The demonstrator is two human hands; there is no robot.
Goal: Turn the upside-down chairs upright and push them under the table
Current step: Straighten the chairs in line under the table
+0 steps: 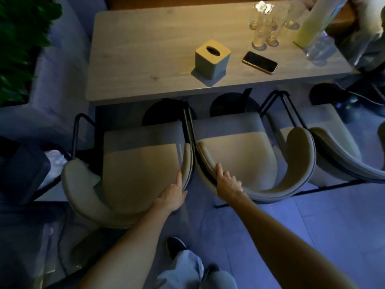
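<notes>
Three beige upholstered chairs with black metal frames stand upright in a row at the near edge of the wooden table. The left chair and the middle chair have their seat fronts partly under the tabletop. A third chair is at the right. My left hand rests on the right end of the left chair's curved backrest, fingers along its edge. My right hand lies on the left end of the middle chair's backrest, fingers spread over the rim.
On the table sit a square tissue box, a phone, several glasses and bottles. A green plant stands at the left. A dark bag sits left of the chairs. Another person's leg and shoe are at the right.
</notes>
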